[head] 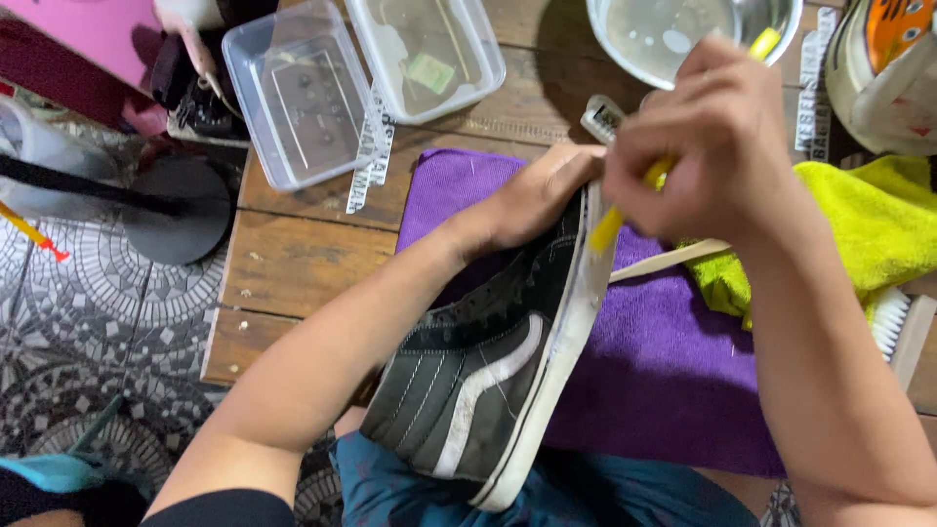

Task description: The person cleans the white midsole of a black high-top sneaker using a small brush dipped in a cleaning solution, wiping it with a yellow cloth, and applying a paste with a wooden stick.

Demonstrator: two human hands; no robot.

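Shoe: a black high-top shoe (pixel 478 376) with a white side stripe lies tilted on its side, heel toward the person's lap, toe up toward the far side of the table.
Long axis: runs from lower left to upper right, with the white sole edge (pixel 571 322) turned to the right.
Left hand: the left hand (pixel 532 200) is wrapped around the toe end, fingers closed on the shoe and steadying it.
Right hand: the right hand (pixel 712 146) is closed in a fist around a yellow-handled brush (pixel 610 224), gripping it like a pen.
Brush to shoe: the brush's lower end touches the sole edge near the toe, just beside the left hand's fingers; the sole stretches away from it down and to the left.
Nearer hand: both meet at the toe; the heel is well apart from either.
Underneath: a purple cloth (pixel 664 371) on the wooden table (pixel 293 263).
Nearby: a yellow-green cloth (pixel 878 220) to the right, a bowl of water (pixel 673 34) beyond the right hand.
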